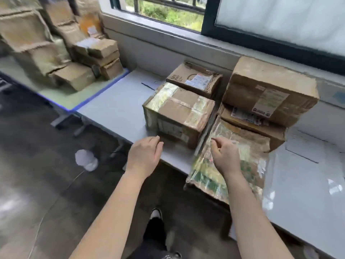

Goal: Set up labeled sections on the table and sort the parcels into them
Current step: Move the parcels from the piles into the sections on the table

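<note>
Tape-wrapped cube parcel (pixel 179 114) upright near front edge of counter (pixel 115 109), frame centre. Flat brown parcel (pixel 195 79) with white label just behind it at 1 o'clock, by wall. Glossy flat parcel (pixel 229 161) at cube's 4 o'clock, just beside it, near end overhanging counter edge. At cube's 3 o'clock, two-parcel stack: large brown parcel (pixel 268 92) on top, low labelled parcel (pixel 252 126) beneath. Blurred parcel heap (pixel 56 53) at 10 o'clock, well apart, on green-topped surface.

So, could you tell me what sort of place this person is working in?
Probably a parcel sorting room or mailroom: taped cardboard parcels with shipping labels sit on a white table under a window, and more boxes are piled on the next table.
</note>
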`<action>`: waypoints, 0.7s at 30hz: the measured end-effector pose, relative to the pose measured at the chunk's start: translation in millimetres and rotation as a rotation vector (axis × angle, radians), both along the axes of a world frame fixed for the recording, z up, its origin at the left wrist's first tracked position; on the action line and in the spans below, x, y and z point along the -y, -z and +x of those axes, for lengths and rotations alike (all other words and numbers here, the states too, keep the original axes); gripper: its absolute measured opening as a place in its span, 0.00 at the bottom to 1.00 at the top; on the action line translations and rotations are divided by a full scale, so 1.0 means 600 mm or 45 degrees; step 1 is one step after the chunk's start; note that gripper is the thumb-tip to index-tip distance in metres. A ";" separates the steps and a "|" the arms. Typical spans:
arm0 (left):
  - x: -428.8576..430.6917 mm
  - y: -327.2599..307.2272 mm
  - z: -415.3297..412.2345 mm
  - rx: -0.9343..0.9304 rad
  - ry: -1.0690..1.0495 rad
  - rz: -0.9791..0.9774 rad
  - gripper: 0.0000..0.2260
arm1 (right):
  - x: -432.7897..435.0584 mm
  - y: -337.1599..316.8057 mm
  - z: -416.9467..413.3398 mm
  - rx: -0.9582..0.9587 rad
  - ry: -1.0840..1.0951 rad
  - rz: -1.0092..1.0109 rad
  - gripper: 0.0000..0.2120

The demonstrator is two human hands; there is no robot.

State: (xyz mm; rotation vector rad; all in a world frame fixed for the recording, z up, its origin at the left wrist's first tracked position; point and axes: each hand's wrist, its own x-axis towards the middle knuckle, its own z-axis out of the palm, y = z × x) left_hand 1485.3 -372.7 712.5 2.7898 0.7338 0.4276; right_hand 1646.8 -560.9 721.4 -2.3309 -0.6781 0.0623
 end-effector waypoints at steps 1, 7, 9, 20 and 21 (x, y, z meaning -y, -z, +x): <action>-0.010 0.002 -0.034 -0.018 -0.056 -0.010 0.22 | -0.021 0.002 -0.022 -0.002 -0.055 -0.010 0.11; -0.090 -0.006 -0.221 0.122 -0.432 -0.079 0.14 | -0.185 0.003 -0.155 0.057 -0.387 -0.027 0.13; -0.130 -0.004 -0.275 0.146 -0.529 -0.060 0.13 | -0.249 0.001 -0.199 0.051 -0.508 -0.040 0.13; -0.427 0.001 -0.547 0.119 -0.796 0.020 0.19 | -0.610 -0.013 -0.446 0.039 -0.812 -0.016 0.15; -0.454 -0.001 -0.565 0.113 -0.796 0.027 0.18 | -0.640 -0.015 -0.465 0.036 -0.817 -0.017 0.15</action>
